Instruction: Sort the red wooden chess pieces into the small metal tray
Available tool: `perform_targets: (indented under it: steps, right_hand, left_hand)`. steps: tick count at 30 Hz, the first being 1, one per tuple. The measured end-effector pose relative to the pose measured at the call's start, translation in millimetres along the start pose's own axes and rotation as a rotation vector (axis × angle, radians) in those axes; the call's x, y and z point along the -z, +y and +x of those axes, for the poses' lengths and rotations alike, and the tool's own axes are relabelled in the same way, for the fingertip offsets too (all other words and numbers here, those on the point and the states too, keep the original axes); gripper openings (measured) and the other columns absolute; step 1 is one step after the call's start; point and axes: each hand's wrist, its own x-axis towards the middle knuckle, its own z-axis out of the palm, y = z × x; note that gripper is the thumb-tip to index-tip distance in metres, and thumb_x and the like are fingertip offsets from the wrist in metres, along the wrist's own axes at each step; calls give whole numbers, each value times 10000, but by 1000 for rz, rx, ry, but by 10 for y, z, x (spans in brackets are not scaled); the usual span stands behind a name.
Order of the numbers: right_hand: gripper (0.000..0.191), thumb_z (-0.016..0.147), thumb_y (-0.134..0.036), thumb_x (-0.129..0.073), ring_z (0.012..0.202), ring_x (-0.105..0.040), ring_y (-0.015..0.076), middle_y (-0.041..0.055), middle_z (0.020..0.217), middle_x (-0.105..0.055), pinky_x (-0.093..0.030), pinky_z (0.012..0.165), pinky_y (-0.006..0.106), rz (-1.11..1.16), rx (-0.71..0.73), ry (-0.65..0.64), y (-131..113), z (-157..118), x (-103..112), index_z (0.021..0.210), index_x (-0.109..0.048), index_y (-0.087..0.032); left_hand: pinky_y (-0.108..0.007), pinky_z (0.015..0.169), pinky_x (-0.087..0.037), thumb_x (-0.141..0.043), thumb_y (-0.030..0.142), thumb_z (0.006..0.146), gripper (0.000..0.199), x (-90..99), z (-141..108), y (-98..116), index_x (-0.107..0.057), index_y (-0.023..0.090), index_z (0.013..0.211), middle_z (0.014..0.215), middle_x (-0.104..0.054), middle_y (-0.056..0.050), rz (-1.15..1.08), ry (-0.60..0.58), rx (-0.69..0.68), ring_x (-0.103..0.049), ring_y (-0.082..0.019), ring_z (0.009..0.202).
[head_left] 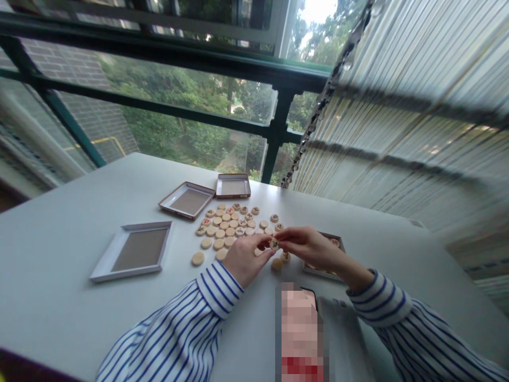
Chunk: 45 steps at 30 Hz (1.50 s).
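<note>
One round wooden Chinese chess piece [274,244] with a dark character is held up between my two hands. My left hand [249,258] pinches it from the left with thumb and fingers. From the right, the fingertips of my right hand [308,245] grip the same piece. Many more chess pieces [220,233] lie spread on the table beyond and left of my hands, some blank side up, others showing black or red characters. Two pieces [277,264] lie just below the held one. Partly hidden behind my right hand is a box [324,274] with pieces in it.
Three shallow open box parts stand on the white table [59,228]: a white-sided tray [167,249] at left, a brown-edged tray [193,201] and a smaller one [233,187] farther back. A pixelated object [300,334] lies near me. A window and blinds border the far side.
</note>
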Motion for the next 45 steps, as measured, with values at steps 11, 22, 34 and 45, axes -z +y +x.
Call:
perform_targets:
  steps: [11,22,34,45]
  right_hand:
    - [247,747,-319,-588,758,-594,139,59,829,-661,-468,697,289,99,-19,63,-82,-113,16,890,-625,-121]
    - [290,799,-366,-511,763,-603,148,71,858,-666,-482,671,290,-124,39,275,-163,-338,274,947,-622,-144]
    - [239,818,-318,-493,594,-572,97,32,786,-674,-450,561,224,-400,114,344,-133,-499,550,953,-639,-185]
    - [196,821,-273,-487,637,-553,98,16,769,-669,-421,601,237,-464,191,468,-115,-558,717,888,-647,-182]
  left_hand:
    - [-285,753,-523,-642,277,707,226,-60,-18,88,-594,152,889,836,-677,-36,-439,-35,174,-642,-137,770]
    - [-274,740,-496,-600,239,733,291,-132,-27,84,-590,166,1015,824,-646,-29,-517,6,230,-606,-121,742]
    - [-250,704,-459,-663,252,676,253,-261,307,328,-611,139,896,774,-648,-33,-679,-103,346,-596,-124,736]
    - [-264,698,-442,-661,233,676,302,-443,779,703,-599,109,944,779,-654,-50,-760,-204,332,-577,-115,701]
